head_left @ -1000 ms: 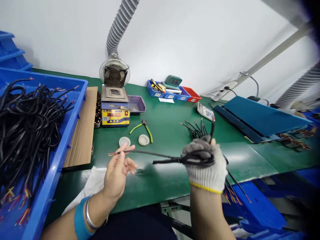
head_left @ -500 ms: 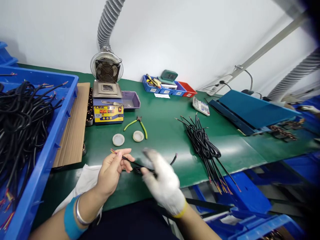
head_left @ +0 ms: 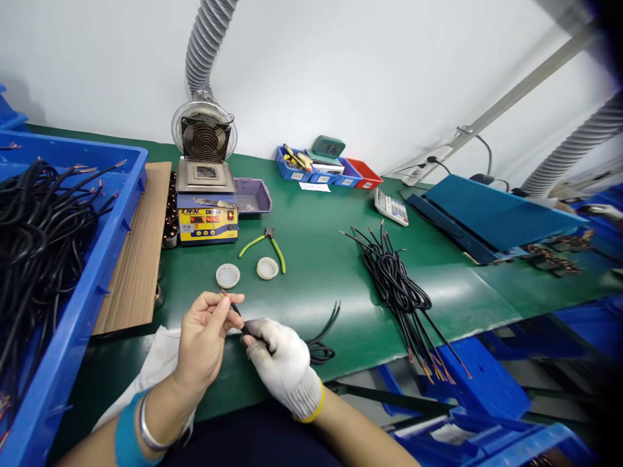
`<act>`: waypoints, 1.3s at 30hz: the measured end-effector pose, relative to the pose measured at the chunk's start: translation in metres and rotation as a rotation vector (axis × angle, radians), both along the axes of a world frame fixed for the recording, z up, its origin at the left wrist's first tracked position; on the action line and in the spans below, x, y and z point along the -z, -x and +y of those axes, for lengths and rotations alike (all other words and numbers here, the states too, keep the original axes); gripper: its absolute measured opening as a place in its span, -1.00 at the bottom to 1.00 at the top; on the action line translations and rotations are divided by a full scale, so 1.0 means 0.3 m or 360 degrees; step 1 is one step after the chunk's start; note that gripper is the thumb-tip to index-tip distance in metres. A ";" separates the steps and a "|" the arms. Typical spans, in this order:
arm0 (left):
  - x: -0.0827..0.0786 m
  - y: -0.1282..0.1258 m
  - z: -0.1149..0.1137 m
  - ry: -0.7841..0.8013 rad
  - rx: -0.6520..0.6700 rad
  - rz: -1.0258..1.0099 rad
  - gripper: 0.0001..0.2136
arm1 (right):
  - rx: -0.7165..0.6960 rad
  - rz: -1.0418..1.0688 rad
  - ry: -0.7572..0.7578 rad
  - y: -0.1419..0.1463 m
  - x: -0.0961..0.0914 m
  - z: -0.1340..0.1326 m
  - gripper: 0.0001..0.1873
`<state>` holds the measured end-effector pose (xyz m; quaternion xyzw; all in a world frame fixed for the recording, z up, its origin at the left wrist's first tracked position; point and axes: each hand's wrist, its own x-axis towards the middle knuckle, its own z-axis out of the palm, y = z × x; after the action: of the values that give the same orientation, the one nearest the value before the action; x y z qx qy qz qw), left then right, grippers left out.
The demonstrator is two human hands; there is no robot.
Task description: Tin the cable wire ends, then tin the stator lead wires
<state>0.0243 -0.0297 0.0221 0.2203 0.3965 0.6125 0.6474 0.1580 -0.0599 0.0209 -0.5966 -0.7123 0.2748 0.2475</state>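
Note:
My bare left hand (head_left: 207,334) pinches the coloured wire ends of a black cable (head_left: 235,307) between thumb and fingers. My right hand (head_left: 282,360), in a white knit glove, is closed around the same cable just behind that end. The rest of the cable lies coiled past the glove, its other end with bare tips pointing up. Two small round white dishes, a left one (head_left: 228,275) and a right one (head_left: 267,268), sit just beyond my hands. Behind them lie green-handled cutters (head_left: 265,246), jaws away from me. A solder pot (head_left: 208,224) with a lit red display stands farther back.
At left a blue bin (head_left: 97,259) holds many black cables, beside a cardboard sheet (head_left: 131,259). A cable bundle (head_left: 396,285) lies to the right, with a calculator (head_left: 390,207) behind it. A purple tray (head_left: 253,196) adjoins the solder pot. A white cloth (head_left: 146,376) lies near my left forearm.
My gloved right hand has moved left and closed around the cable near my left hand. The coil now shows to the right of the glove. My left hand has shifted slightly left.

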 end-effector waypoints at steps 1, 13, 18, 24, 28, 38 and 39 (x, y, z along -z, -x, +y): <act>0.001 0.000 0.001 -0.0007 -0.0014 0.0013 -0.80 | -0.0012 -0.0001 -0.0010 0.003 0.002 -0.002 -0.79; 0.006 0.002 0.009 -0.0070 -0.0032 0.0013 -0.87 | 0.0011 -0.0015 0.0013 0.017 0.016 0.003 -0.80; 0.003 0.003 0.010 -0.0045 -0.0030 0.0026 -0.85 | 0.0011 -0.0048 0.0093 0.019 0.003 0.009 -0.80; 0.002 0.005 0.017 -0.0062 -0.0043 0.0055 -0.81 | 0.0015 -0.0073 0.0095 0.016 0.005 0.010 -0.79; 0.005 0.006 0.018 -0.0029 -0.0066 0.0083 -0.82 | -0.0001 -0.0066 0.0061 0.014 0.013 0.008 -0.82; 0.010 0.010 0.017 -0.0005 -0.0027 0.0046 -0.81 | -0.0030 -0.0093 0.0136 0.013 -0.009 0.015 -0.80; 0.010 0.009 0.017 -0.0002 -0.0022 0.0040 -0.80 | -0.0031 -0.0088 0.0138 0.013 -0.009 0.015 -0.80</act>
<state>0.0217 -0.0244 0.0190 0.2256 0.4057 0.6146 0.6378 0.1543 -0.0555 0.0236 -0.6072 -0.7120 0.2912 0.1991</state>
